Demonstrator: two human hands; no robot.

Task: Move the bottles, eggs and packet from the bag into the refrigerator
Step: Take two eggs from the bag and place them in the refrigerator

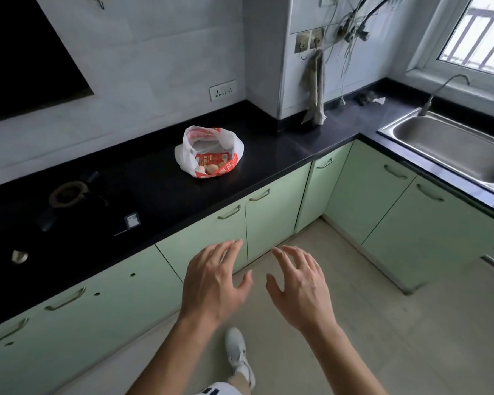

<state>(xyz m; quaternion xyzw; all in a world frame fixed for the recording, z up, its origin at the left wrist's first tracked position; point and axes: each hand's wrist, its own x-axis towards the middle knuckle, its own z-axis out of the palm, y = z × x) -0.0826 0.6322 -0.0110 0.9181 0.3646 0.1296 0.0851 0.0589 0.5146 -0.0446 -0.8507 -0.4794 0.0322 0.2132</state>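
Nearest, left hand (214, 280) and right hand (300, 289), stretched forward side by side, palms down. Fingers spread and slightly bent on both, holding nothing, touching nothing, with a narrow gap between the thumbs. Well short of the bag.

Below the hands, white sneaker (238, 354) on pale floor tiles (382, 323).

Past the fingertips, light green cabinet doors (271, 220) with curved metal handles, running along under the black bench (160, 189) and turning a corner to the right.

On the bench at left, built-in gas hob with a round burner (66, 193) and metal knobs (19, 256) toward the front edge.

Near the middle of the bench, white and red plastic bag (208, 151), mouth open and facing upward. Inside it, red packet (211, 160) lying flat, with brown eggs (210, 169) just beside it at the near side of the bag.

To the right, beyond the corner, stainless steel sink (397, 129) set into the bench, curved tap (445, 89) behind it.

Farther back, grey cloth (315, 89) hanging from a wall fitting down to the bench, white wall socket (222, 90) behind the bag, loose cables (351, 29) above, dark range hood (26, 52) at upper left, barred window (476, 32) at upper right.
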